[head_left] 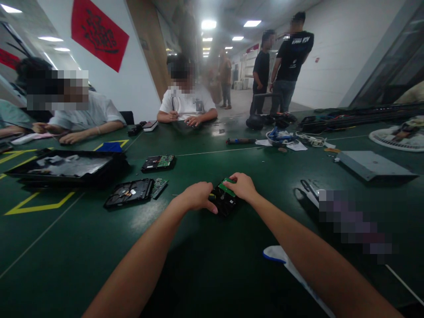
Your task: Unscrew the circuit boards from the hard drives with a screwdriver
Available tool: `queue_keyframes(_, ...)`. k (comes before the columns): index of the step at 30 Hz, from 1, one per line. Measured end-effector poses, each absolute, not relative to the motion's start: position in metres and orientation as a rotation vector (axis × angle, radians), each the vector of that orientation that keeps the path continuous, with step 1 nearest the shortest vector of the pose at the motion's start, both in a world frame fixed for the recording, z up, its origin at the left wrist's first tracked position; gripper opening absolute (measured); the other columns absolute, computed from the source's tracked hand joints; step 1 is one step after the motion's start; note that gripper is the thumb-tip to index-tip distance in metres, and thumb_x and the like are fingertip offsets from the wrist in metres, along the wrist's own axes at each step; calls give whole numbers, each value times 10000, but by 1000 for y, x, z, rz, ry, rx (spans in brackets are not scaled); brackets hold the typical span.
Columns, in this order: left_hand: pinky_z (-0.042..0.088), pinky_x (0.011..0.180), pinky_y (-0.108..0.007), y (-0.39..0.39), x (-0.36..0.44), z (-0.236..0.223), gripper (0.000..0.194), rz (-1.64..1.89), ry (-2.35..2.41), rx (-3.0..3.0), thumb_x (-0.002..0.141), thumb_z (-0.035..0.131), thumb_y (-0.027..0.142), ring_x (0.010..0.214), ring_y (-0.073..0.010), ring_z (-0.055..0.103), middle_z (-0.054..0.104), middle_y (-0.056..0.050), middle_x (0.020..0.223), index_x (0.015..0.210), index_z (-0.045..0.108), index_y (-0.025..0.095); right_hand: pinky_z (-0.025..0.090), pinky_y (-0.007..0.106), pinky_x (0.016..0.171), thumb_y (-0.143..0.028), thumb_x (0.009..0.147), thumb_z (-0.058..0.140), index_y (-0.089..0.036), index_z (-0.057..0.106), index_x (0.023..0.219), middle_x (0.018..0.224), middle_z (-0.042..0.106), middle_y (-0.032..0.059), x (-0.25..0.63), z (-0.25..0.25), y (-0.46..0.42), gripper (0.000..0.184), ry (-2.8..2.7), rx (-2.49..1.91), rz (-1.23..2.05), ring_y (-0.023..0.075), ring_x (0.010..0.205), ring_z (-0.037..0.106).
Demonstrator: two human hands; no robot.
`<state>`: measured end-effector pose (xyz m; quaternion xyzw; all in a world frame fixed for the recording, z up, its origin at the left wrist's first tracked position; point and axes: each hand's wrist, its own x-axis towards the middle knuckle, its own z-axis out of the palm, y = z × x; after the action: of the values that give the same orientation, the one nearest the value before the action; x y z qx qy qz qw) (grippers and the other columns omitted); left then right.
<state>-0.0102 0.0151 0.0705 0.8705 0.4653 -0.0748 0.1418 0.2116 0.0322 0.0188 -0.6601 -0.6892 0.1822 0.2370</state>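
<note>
A black hard drive is on the green table in front of me, slightly tilted, with a green circuit board at its far end. My left hand is closed on the drive's left side, thumb along the near edge. Behind that hand, a thin rod pokes out to the left, and a yellowish bit shows by the fingers; I cannot make out the tool. My right hand pinches the circuit board from the right. Whether the board is loose from the drive is unclear.
Left of my hands lie an opened hard drive, a loose circuit board and another drive. Farther left is a black tray. A grey metal case and a white-and-blue item lie right. People sit opposite.
</note>
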Motion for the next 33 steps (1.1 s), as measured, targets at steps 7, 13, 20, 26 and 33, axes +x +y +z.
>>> queue_keyframes(7,550,840,-415,-10,18,85,681,-326,1488,2522,728,832,641,1073,-408,713,731,-228,1171,1162,687,137,517,334,895,-502,861,768,-206,753,1081,1151,764,80,218,15,38,369,-1970,-1745,471,236,1048,702)
queue_keyframes(13,571,831,-413,-28,45,90,650,-343,1591,2437,749,816,666,1033,-391,735,748,-226,1128,1137,734,151,523,321,893,-470,863,770,-223,755,1113,1187,756,75,227,15,44,352,-2065,-1662,519,233,1075,695)
queue_keyframes(20,573,841,-413,-33,47,87,569,-313,1632,2390,767,824,627,1035,-386,740,759,-212,1095,1098,764,168,503,333,942,-471,876,743,-227,744,1116,1175,739,72,225,11,42,342,-2066,-1657,463,227,1089,675)
queue_keyframes(26,576,814,-394,-37,52,85,516,-288,1684,2340,779,826,603,1016,-374,746,773,-194,1069,1097,775,200,496,352,959,-523,887,712,-239,737,1137,1197,719,77,225,15,38,379,-2082,-1681,468,237,1108,663)
queue_keyframes(33,568,816,-407,-42,59,88,488,-294,1648,2287,814,804,565,1026,-380,743,768,-200,1099,1117,764,184,485,387,991,-553,807,796,-246,724,1186,1250,690,86,227,20,36,493,-2131,-1679,506,260,1155,640)
